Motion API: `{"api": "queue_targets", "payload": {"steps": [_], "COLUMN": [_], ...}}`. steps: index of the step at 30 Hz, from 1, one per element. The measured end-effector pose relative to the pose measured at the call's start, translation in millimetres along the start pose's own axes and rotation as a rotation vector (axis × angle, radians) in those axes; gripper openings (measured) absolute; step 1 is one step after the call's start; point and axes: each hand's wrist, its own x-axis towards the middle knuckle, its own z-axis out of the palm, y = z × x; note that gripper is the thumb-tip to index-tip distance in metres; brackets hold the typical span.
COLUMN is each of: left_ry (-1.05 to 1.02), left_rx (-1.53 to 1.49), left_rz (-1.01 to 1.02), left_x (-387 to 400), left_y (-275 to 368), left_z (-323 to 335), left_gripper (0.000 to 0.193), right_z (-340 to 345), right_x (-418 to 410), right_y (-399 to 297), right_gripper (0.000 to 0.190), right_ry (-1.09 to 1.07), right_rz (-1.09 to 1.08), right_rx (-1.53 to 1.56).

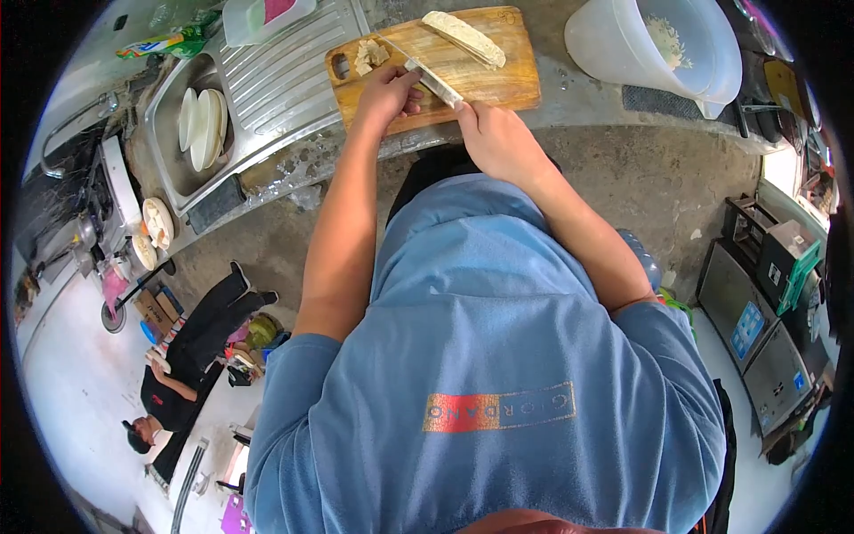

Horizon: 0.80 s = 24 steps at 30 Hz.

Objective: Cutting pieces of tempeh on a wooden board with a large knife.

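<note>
My right hand [500, 140] grips a kitchen knife [437, 83] by its handle. The blade slants up and left across a wooden cutting board [360, 100]. My left hand [390, 100] has its thumb and curled fingers against the blade's middle; whether they pinch it or a small pale bit there is unclear. Just above that hand sits a small heap of pale cut food pieces [370, 55], near the board's handle hole. A long, pale, layered piece of food [464, 40], like folded flatbread, lies at the board's upper right.
A steel sink [163, 133] holds several white dishes [203, 127], with a ridged drainboard [283, 67] beside it. A translucent plastic bucket [600, 43] stands right of the board. At lower left, a person in black [173, 387] sits by a wall. A refrigerator [740, 300] is at right.
</note>
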Motion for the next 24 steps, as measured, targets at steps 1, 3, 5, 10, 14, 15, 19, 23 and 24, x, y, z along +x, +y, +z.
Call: {"api": "queue_targets", "payload": {"steps": [1,3,5,10,14,15,19,23,24], "left_ry": [0.002,-0.014,-0.011,-0.011,-0.007,-0.008,-0.004,-0.008,-0.002], "left_rx": [-0.002,0.005,0.007,0.019,0.006,0.005,-0.006,0.001,0.009], "left_rz": [0.001,0.005,0.009,0.003,-0.006,-0.008,-0.001,0.003,-0.007], "left_x": [0.4,1.6,3.7,1.8,1.2,0.6,-0.7,0.7,0.8], "left_y": [-0.9,-2.4,-3.6,-0.6,-1.3,-1.0,-1.2,-0.6,-1.2], "left_z": [-0.6,-1.3,-1.3,0.5,-0.9,-1.2,-0.3,0.1,0.5], "left_gripper": [0.026,0.026,0.026,0.026,0.026,0.026,0.026,0.026,0.026], "right_z": [-0.7,-2.4,-2.5,2.2,4.8,3.6,2.3,3.9,2.4], "right_x": [-1.1,-2.2,0.8,5.4,0.7,-1.3,-3.4,2.5,3.1], "right_y": [-0.5,-1.9,-3.1,-0.2,2.6,2.3,4.2,2.8,0.9], "right_gripper": [0.048,0.044,0.044,0.045,0.047,0.047,0.046,0.046,0.046], "right_ry": [-0.001,-0.059,-0.076,-0.089,0.017,0.020,-0.008,-0.003,-0.018], "right_rz": [-0.003,0.063,0.065,0.045,-0.023,-0.012,0.005,-0.015,-0.012], "right_rx": [-0.001,0.006,-0.007,-0.018,-0.005,-0.012,-0.029,-0.022,-0.017]}}
